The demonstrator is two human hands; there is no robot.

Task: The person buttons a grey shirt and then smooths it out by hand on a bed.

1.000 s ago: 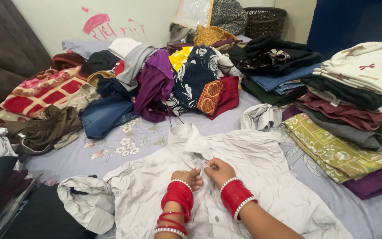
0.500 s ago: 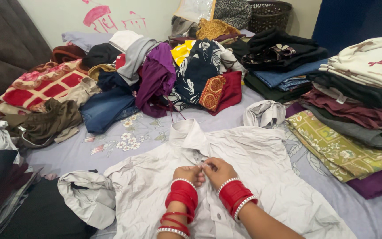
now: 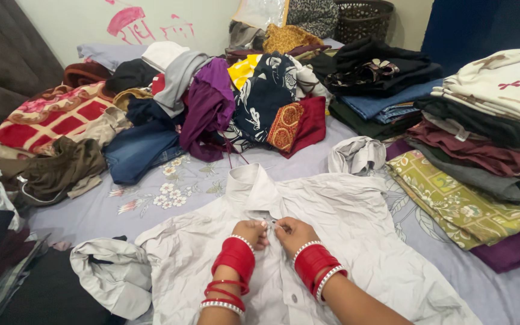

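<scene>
Where fingertips meet, the shirt (image 3: pixel 344 241) button hides.

One crumpled white cotton button-up shirt (image 3: pixel 332 241) lies spread flat on one lavender floral bedsheet (image 3: pixel 176 186). Two hands, left (image 3: pixel 252 232) and right (image 3: pixel 293 232), rest on it. One dark woven basket (image 3: pixel 362 21) stands at the back. Two tall stacks of folded clothes (image 3: pixel 482 132) stand on the right.
</scene>
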